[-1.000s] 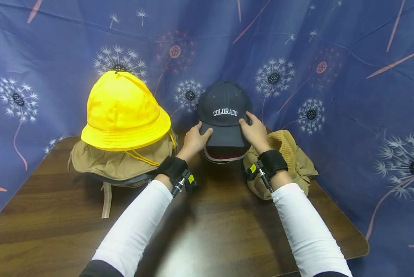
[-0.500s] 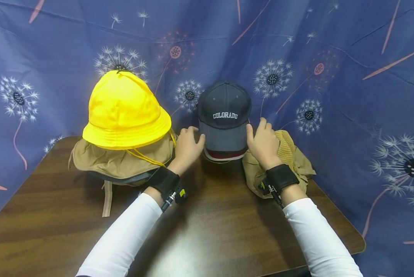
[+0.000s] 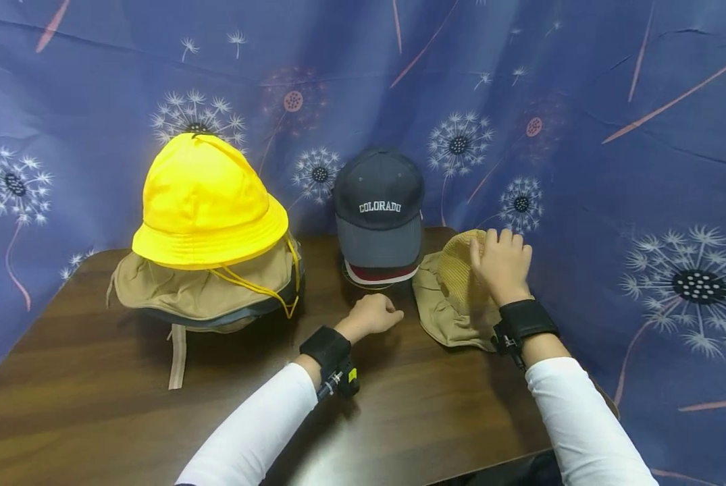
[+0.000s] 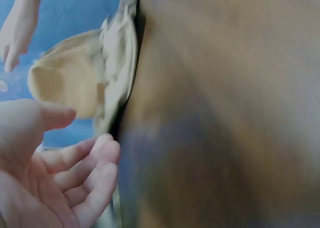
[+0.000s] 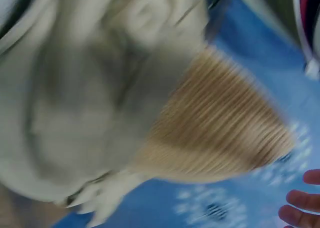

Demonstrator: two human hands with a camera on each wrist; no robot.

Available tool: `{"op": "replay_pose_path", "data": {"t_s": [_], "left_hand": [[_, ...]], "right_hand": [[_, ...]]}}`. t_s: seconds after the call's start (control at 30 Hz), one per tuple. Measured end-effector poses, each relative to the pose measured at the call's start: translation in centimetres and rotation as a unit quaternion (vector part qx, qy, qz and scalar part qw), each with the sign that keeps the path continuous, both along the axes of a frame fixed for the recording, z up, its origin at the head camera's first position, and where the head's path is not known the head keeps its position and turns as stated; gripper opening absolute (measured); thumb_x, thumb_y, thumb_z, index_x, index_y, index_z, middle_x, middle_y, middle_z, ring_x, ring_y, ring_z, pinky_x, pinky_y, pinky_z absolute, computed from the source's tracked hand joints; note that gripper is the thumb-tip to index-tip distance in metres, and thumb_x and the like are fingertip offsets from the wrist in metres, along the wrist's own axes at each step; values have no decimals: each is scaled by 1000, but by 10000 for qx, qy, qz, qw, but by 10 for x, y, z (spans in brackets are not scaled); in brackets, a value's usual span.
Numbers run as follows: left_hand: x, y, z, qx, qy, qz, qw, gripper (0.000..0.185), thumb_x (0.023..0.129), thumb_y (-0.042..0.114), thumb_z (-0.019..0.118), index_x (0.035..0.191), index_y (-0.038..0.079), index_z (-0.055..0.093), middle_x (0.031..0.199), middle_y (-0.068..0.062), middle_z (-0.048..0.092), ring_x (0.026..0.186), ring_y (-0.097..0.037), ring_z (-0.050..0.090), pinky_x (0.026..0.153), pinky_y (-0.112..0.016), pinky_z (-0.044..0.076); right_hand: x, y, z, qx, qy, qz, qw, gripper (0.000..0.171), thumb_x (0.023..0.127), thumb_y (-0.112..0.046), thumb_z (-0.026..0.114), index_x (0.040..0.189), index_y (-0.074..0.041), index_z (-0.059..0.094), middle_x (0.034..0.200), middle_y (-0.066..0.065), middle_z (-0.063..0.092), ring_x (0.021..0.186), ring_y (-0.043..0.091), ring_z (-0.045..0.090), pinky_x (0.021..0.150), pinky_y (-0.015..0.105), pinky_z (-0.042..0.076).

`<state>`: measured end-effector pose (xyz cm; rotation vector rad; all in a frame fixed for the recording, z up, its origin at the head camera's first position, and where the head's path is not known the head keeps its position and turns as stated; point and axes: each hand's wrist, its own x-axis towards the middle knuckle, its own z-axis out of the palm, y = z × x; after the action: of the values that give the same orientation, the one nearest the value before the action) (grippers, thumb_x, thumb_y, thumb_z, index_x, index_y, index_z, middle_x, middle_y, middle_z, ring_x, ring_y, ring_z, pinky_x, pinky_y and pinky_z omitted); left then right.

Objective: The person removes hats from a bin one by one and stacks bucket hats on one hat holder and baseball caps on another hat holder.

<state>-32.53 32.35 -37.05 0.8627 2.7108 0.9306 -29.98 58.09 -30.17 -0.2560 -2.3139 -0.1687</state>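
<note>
Tan mesh-crowned sun hat point(image 3: 454, 297), right of the navy COLORADO cap point(image 3: 379, 209): right hand point(image 3: 501, 264) now rests flat on it; left hand point(image 3: 370, 316) has withdrawn, loosely curled, empty.

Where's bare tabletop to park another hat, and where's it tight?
Free: the dark wooden table's near strip, in front of the yellow bucket hat stacked on a khaki hat, around both white sleeves. Crowded: the back row, where the navy COLORADO cap and tan mesh hat under the right hand nearly touch.
</note>
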Motion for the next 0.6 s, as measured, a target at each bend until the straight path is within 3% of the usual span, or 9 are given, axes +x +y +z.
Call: {"op": "replay_pose_path", "data": {"t_s": [0.07,0.17,0.23,0.33,0.47,0.6], "left_hand": [[1,11,-9,306,-342,156,9988,46,92,37,59,123,3,61,121,-12,67,105,-27,66,88,-37,55],[0,25,-20,1083,-1061,365,9878,72,90,40,61,144,0,36,141,-21,51,129,-36,51,105,-45,47],[-1,34,-26,1695,-1485,468,9732,85,87,41,65,150,2,24,145,-24,45,133,-37,47,106,-46,46],[-3,44,-32,2741,-2139,564,9359,93,86,38,69,154,8,13,145,-28,42,128,-38,52,101,-44,51],[-7,54,-36,3472,-2693,651,8959,96,84,36,73,155,17,10,148,-27,37,117,-36,60,93,-40,56],[-10,61,-35,3632,-3067,581,8779,98,84,38,73,155,20,8,150,-26,36,117,-35,61,96,-41,55]], "right_hand": [[4,13,-5,-554,-582,-277,9964,60,100,-45,35,118,10,52,110,36,53,98,54,50,80,65,43],[11,30,-15,-1536,-1457,-647,9752,82,98,-60,20,133,12,39,124,43,42,109,61,42,86,71,38],[14,41,-21,-2139,-1901,-840,9545,95,93,-69,12,143,10,25,134,46,32,116,65,35,89,74,35],[19,53,-31,-2731,-2327,-1057,9274,104,88,-76,6,150,8,6,141,49,20,123,67,27,93,75,32],[25,63,-40,-3031,-2659,-1297,9059,105,88,-76,4,150,8,-3,141,52,17,126,68,25,97,73,35],[31,68,-46,-3166,-2921,-1419,8912,103,90,-72,4,148,12,-4,141,51,21,126,66,29,101,69,36]]}}
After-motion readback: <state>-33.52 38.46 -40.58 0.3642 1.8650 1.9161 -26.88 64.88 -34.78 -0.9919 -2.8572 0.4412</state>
